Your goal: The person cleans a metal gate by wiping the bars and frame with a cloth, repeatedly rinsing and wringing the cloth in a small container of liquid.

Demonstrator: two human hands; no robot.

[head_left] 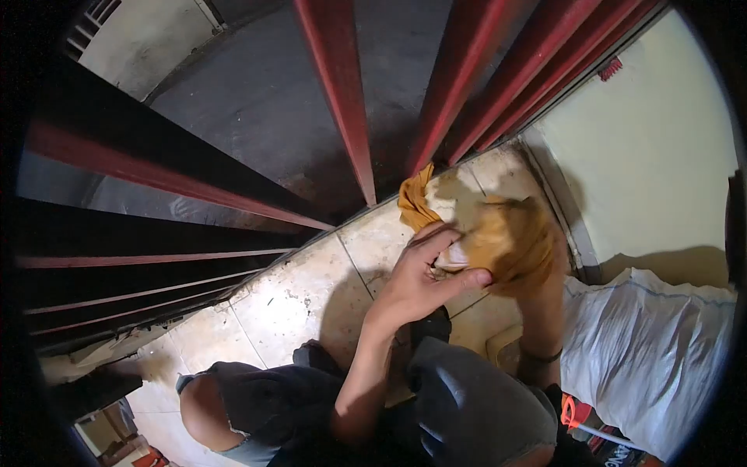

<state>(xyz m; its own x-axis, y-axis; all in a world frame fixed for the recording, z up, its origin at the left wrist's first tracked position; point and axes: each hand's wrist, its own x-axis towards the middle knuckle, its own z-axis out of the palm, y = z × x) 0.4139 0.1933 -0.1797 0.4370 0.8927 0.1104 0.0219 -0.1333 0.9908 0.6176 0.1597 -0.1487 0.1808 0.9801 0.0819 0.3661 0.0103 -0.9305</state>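
My left hand (416, 272) is closed, with thumb and fingers around a small whitish thing (453, 255) whose kind I cannot make out. Against it, from the right, presses a bunched mustard-yellow cloth (510, 241), blurred by motion. My right hand (554, 268) is mostly hidden behind this cloth and appears to grip it. Another mustard-yellow stretch of cloth (418, 201) shows beyond my left hand, close to the foot of the bars; whether it joins the bunched cloth is hidden.
Red metal bars (338, 86) rise from the edge of the tiled floor (303, 296), with dark ground (233, 101) beyond. To the right stand a pale wall (646, 140) and a white woven sack (646, 342). An orange-handled item (572, 412) lies below the sack. My knees (475, 397) frame the near side.
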